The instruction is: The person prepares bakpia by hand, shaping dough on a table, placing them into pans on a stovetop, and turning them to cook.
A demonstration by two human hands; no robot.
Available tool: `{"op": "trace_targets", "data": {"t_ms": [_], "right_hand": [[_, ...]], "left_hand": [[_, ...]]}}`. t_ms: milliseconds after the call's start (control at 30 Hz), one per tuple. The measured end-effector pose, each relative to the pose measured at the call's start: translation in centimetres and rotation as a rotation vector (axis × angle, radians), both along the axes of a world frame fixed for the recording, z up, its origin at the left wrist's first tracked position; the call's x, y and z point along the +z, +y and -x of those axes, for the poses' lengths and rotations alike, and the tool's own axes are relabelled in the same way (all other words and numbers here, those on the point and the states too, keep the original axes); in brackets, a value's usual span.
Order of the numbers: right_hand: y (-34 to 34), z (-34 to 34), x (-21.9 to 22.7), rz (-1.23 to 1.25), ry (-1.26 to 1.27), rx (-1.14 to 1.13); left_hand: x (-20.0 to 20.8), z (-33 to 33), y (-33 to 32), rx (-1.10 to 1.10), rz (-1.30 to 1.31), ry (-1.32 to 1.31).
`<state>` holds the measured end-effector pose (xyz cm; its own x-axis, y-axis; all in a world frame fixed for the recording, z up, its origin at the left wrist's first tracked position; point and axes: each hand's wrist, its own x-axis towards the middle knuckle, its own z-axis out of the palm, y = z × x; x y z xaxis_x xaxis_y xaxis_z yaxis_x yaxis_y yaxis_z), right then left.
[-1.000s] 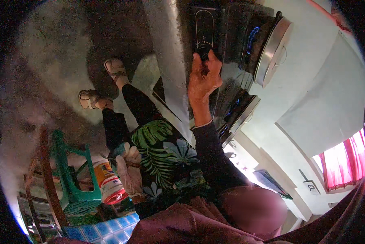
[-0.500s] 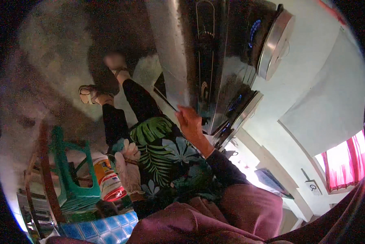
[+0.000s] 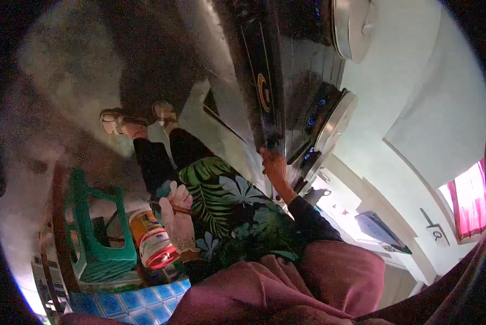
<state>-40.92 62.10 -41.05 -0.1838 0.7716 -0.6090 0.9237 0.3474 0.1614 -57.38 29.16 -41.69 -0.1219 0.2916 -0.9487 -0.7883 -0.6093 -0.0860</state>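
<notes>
My left hand (image 3: 176,208), in a clear thin glove, is closed around a thin brown stick-like handle (image 3: 183,210) in front of the leaf-print apron (image 3: 221,200). Its far end cannot be made out. My right hand (image 3: 276,169) is bare and reaches the front of the black stove (image 3: 308,70). Its fingers close on a dark stove knob (image 3: 272,145), which they partly cover. Blue flames burn under a round silver pan (image 3: 335,123) close to that hand, and another silver pan (image 3: 351,32) sits farther along the stove.
To the left stand green plastic stools (image 3: 104,238) and a red-lidded tub (image 3: 159,246) by a blue tiled surface (image 3: 137,303). A white wall (image 3: 400,86) rises behind the stove. A dark tray-like thing (image 3: 381,230) lies at the right. My sandalled feet (image 3: 129,123) are on the floor.
My right hand has moved right and its fingers have come up to the knob. My left hand stays near the apron, its stick-like handle now showing. The view has shifted along the stove.
</notes>
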Motion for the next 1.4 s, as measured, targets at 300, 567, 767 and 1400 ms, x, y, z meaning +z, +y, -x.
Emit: {"op": "trace_targets", "data": {"t_ms": [300,567,767,1400], "right_hand": [[-1.0,1.8,1.1,-0.188,0.012,0.233],[-1.6,3.8,0.7,-0.329,-0.009,0.229],[-1.2,3.7,0.6,-0.345,-0.092,0.177],[-0.8,2.5,0.5,-0.342,-0.041,0.260]], "left_hand": [[-0.8,-6.3,-0.7,0.011,-0.068,-0.078],[-2.5,-7.8,-1.7,0.236,-0.288,-0.019],[-2.2,-7.1,-1.2,-0.202,-0.034,-0.073],[-1.8,-6.5,-1.0,-0.056,-0.037,-0.042]]}}
